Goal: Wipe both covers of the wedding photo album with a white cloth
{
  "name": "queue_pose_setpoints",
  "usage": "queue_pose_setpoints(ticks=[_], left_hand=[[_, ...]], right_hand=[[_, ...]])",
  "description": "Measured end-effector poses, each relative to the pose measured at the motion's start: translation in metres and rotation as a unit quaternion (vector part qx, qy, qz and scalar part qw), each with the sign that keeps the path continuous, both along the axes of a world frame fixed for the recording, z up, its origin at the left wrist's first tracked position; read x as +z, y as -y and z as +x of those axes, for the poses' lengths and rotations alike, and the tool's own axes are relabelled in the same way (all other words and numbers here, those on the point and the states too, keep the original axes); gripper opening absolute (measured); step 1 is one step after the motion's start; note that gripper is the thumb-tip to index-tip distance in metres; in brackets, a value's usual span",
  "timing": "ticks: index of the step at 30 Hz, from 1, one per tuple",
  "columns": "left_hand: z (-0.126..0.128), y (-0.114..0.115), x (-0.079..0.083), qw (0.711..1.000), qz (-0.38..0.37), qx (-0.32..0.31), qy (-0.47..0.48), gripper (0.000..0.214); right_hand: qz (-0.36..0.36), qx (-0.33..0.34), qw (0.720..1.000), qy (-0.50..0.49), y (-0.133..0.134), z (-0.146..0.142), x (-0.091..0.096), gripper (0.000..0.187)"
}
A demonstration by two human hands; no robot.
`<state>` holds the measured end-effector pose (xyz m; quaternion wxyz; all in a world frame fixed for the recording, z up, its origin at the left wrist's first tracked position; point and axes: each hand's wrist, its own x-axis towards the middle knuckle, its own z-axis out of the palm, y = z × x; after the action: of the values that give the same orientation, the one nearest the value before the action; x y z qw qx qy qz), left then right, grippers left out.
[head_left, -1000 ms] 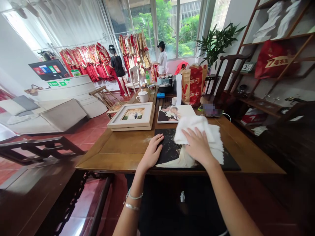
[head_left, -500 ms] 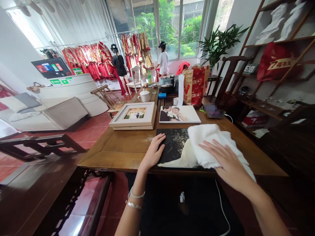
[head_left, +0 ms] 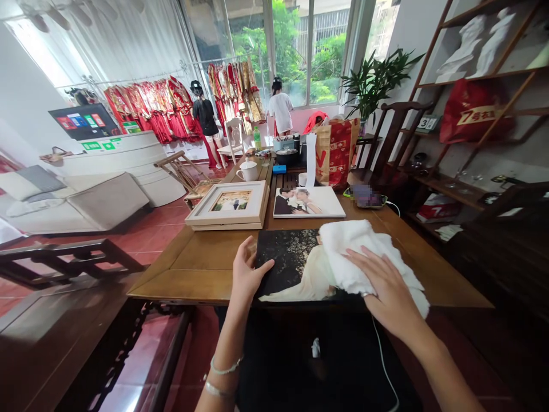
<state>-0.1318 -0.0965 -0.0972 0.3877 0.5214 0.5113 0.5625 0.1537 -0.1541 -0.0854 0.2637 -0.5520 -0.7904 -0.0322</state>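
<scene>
A dark photo panel (head_left: pixel 278 257) with a pale gown printed on it lies at the table's near edge. My left hand (head_left: pixel 247 269) grips its left edge, thumb over the top face and fingers along the side. On the panel's right part rests a folded white towel (head_left: pixel 347 234), hiding that area. My right hand (head_left: pixel 386 280) presses down on the towel and holds it, fingers stretched across the cloth. Just beyond the panel lies a second photo panel (head_left: pixel 326 203) showing a couple. Stacked picture frames (head_left: pixel 206 217) are to its left.
On the wooden table (head_left: pixel 171 277) stand a white lidded mug (head_left: pixel 247 170), a blue box (head_left: pixel 279 169), a paper bag (head_left: pixel 337 151) and a phone (head_left: pixel 369 195) with a cable. Two people stand by the clothes racks. A bench (head_left: pixel 64 297) is at left, shelves (head_left: pixel 463 189) at right.
The dark photo panel has shifted left and slightly nearer. My left hand went from lying flat on its corner to gripping its left edge. The towel and right hand moved slightly left.
</scene>
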Motion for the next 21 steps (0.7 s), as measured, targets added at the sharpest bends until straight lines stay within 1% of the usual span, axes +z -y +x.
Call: queue_pose_setpoints(ticks=[3,5,6,8,10,12,14,16,18,21], left_hand=[[-0.003,0.013,0.005,0.992,-0.077,0.048,0.09,0.075],[-0.005,0.02,0.009,0.986,-0.102,0.056,0.124,0.07],[-0.005,0.023,0.012,0.984,-0.104,0.057,0.132,0.066],[-0.005,0.028,0.017,0.983,-0.1,0.061,0.14,0.06],[-0.004,0.033,0.026,0.981,-0.098,0.076,0.151,0.055],[0.0,0.038,0.039,0.975,-0.099,0.098,0.173,0.053],[0.005,0.045,0.053,0.963,-0.098,0.109,0.225,0.051],[0.011,0.052,0.066,0.949,-0.088,0.117,0.279,0.052],[0.016,0.058,0.075,0.936,-0.093,0.132,0.313,0.054],[0.021,0.066,0.081,0.925,-0.093,0.139,0.34,0.053]], right_hand=[[-0.017,0.097,0.995,0.016,0.006,-0.033,0.009,0.083],[-0.022,0.155,0.987,0.028,0.01,-0.052,0.015,0.079],[-0.019,0.173,0.984,0.033,0.011,-0.06,0.016,0.077],[-0.003,0.184,0.982,0.042,0.013,-0.069,0.018,0.074],[0.025,0.183,0.982,0.048,0.013,-0.073,0.018,0.07],[0.055,0.182,0.981,0.049,0.012,-0.073,0.017,0.064],[0.097,0.19,0.976,0.044,0.009,-0.073,0.015,0.056],[0.157,0.209,0.965,0.034,0.006,-0.073,0.014,0.047],[0.215,0.233,0.948,0.025,0.002,-0.073,0.013,0.042],[0.265,0.258,0.929,0.029,-0.004,-0.071,0.011,0.036]])
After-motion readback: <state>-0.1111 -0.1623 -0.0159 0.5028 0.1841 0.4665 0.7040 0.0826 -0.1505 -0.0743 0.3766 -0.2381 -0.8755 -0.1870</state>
